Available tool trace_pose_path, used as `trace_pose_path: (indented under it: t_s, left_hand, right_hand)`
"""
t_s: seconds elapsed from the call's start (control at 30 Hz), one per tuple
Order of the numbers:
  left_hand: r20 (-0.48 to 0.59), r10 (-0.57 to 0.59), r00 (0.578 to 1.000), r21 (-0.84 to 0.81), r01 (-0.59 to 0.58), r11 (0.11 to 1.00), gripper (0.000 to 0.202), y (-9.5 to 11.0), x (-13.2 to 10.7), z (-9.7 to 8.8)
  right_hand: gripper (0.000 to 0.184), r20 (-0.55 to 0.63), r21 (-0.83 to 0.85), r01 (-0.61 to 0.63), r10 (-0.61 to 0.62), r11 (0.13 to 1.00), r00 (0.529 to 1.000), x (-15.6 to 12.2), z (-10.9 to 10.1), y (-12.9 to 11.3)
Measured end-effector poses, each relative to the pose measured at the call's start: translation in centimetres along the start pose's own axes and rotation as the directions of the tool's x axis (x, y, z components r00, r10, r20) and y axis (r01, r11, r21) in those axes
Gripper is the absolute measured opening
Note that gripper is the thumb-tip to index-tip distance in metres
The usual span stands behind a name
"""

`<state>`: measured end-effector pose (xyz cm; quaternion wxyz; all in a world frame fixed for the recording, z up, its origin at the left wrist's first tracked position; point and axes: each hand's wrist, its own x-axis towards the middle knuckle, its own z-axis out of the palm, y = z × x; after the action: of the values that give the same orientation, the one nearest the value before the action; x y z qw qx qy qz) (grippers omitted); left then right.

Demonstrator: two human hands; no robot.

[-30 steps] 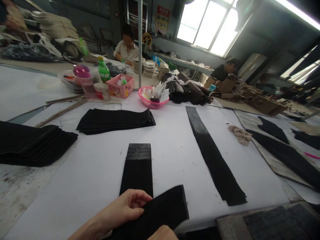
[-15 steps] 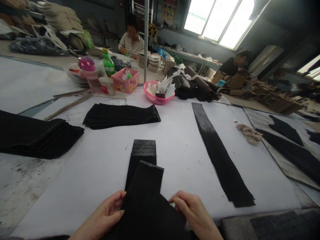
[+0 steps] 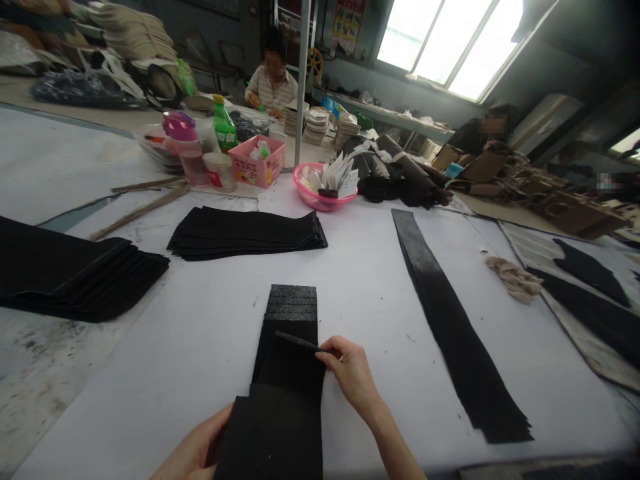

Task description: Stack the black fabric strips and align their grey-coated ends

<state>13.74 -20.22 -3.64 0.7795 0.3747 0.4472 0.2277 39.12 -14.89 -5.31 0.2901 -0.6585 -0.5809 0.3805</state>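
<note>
**Ana:** Where is our black piece [image 3: 280, 427]?

**Ben:** Right in front of us, at the near side of the white desk [image 3: 190, 347]. It lies over the stack [image 3: 293, 303] of pieces just like it, and its far end is lifted a little.

**Ana:** What is our right hand [image 3: 350, 370] doing?

**Ben:** It is closed in a pinch. Thumb and finger hold the far right corner of the piece, just above the stack.

**Ana:** And our left hand [image 3: 197, 453]?

**Ben:** It is low and near. It curls on the left edge of the near end and holds it. The piece hides most of the fingers.

**Ana:** How do we think the piece will feel?

**Ben:** Light and thin. It bends where we lift it, so it is soft, not stiff. It looks a bit rough, like felt, so it should not slip. It will not break.

**Ana:** Where is a good spot to hold it?

**Ben:** At the two ends, by the edges, one hand on each. If we held it in the middle, it would flop down.

**Ana:** What else is around?

**Ben:** A long black strip [image 3: 450, 333] lies to the right. A flat black pile [image 3: 250, 233] sits farther away, and a bigger pile [image 3: 75, 280] sits at the left. A pink bowl [image 3: 325, 193] is far off.
</note>
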Motion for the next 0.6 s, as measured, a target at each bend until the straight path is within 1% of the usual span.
trace_pose_path:
  t_s: [0.07, 0.1, 0.2, 0.3, 0.4, 0.5, 0.6]
  left_hand:
    - [-0.013, 0.017, 1.0, 0.051, -0.016, 0.999, 0.042, 0.7, 1.2, -0.9]
    - [-0.024, 0.043, 0.999, 0.079, -0.041, 0.996, 0.04, 1.1, 2.0, -1.4]
    - [-0.11, 0.139, 0.984, 0.159, -0.121, 0.98, 0.035, 2.4, 4.7, -2.5]
    - [-0.23, 0.222, 0.947, 0.328, -0.139, 0.934, 0.031, 3.3, 7.0, -2.9]
    - [-0.296, 0.269, 0.917, 0.481, -0.1, 0.871, 0.037, 3.7, 8.2, -2.8]
    - [-0.328, 0.24, 0.914, 0.515, -0.04, 0.856, 0.037, 3.8, 8.7, -2.7]
    - [-0.357, 0.248, 0.901, 0.553, -0.01, 0.833, 0.036, 3.7, 9.0, -2.9]
  right_hand:
    - [0.01, 0.055, 0.141, -0.024, 0.016, 0.99, 0.998, 0.8, 0.1, -0.4]
    - [0.011, 0.083, 0.2, -0.042, 0.025, 0.979, 0.996, 1.3, 0.1, -0.6]
    - [0.012, 0.157, 0.295, -0.094, 0.048, 0.951, 0.986, 2.8, 0.5, -0.8]
    - [0.014, 0.188, 0.293, -0.129, 0.075, 0.947, 0.979, 4.1, 1.0, -0.4]
    - [0.016, 0.185, 0.278, -0.168, 0.119, 0.946, 0.976, 4.9, 1.1, 0.3]
    - [0.019, 0.192, 0.271, -0.182, 0.132, 0.945, 0.973, 5.5, 0.9, 0.8]
    - [0.02, 0.178, 0.223, -0.169, 0.13, 0.96, 0.975, 5.9, 0.9, 0.8]
